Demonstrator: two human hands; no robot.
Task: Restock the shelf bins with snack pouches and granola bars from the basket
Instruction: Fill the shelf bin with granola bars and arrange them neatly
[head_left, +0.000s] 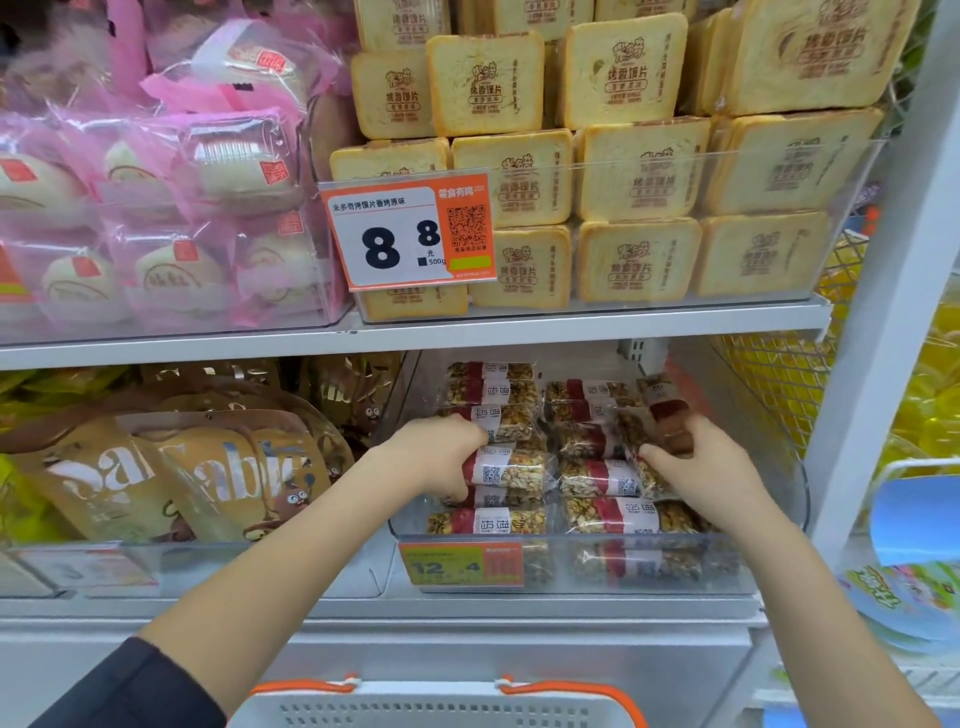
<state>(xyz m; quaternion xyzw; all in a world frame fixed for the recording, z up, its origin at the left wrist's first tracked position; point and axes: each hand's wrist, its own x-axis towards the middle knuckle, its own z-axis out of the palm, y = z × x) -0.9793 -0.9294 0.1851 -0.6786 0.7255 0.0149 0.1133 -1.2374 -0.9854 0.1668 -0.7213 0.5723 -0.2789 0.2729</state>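
Granola bars (597, 478) are lying in two stacked columns inside the clear bin (779, 499) on the lower shelf. The left hand (441, 452) is curling round a bar in the bin's left column, fingers over its top and thumb beneath. The right hand (680, 457) is pinching a tilted bar (660, 410) at the bin's right side, lifting its end above the stack. Right of the bin a wire mesh panel (769, 384) and a white upright (878, 312) are closing that side. Left of the bin, gold pouches (218, 467) are standing in a neighbouring tray. Above the bin, the shelf board (415, 338) is carrying toast-shaped packs (639, 171) and a price tag (410, 234) reading 8.8, leaving a low gap over the bars. On the bin's front an orange tag (462, 564) is hanging. Below the bin, the basket (436, 706) is showing its white rim and orange handles, between both forearms.
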